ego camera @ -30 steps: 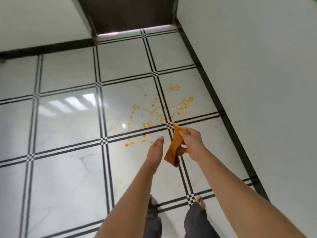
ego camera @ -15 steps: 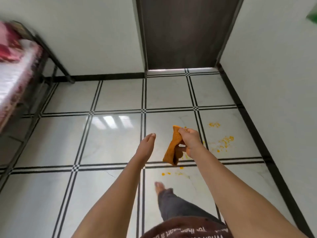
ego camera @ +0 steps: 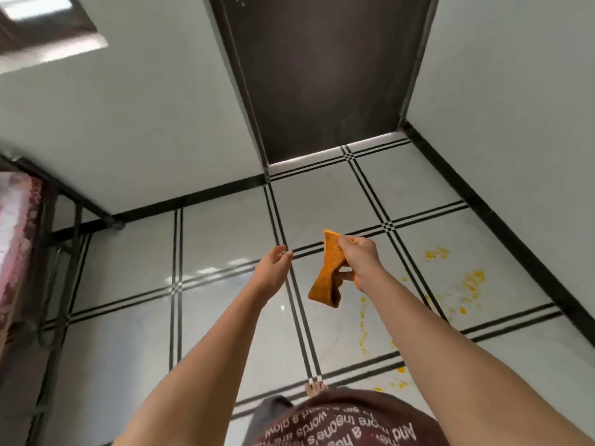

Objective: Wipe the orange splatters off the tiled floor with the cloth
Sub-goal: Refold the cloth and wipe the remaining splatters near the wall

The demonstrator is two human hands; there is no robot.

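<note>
Your right hand (ego camera: 359, 259) is closed around the orange cloth (ego camera: 328, 272), pinching it near its upper end so the rest hangs down in a loose fold, in the air above the floor. Your left hand (ego camera: 272, 272) is held out beside it, empty, with the fingers relaxed and spread a little; it does not touch the cloth. Both arms are stretched forward over the white tiled floor (ego camera: 225, 317) with its black double lines. The orange splatters (ego camera: 471, 281) lie on the tiles to the right of your right arm, near the black skirting of the right wall, with more drops trailing down by your wrist and a few spots near your bare foot (ego camera: 315, 388). A dark door (ego camera: 325, 75) stands ahead, and a bed frame (ego camera: 48, 252) sits at the left edge.
</note>
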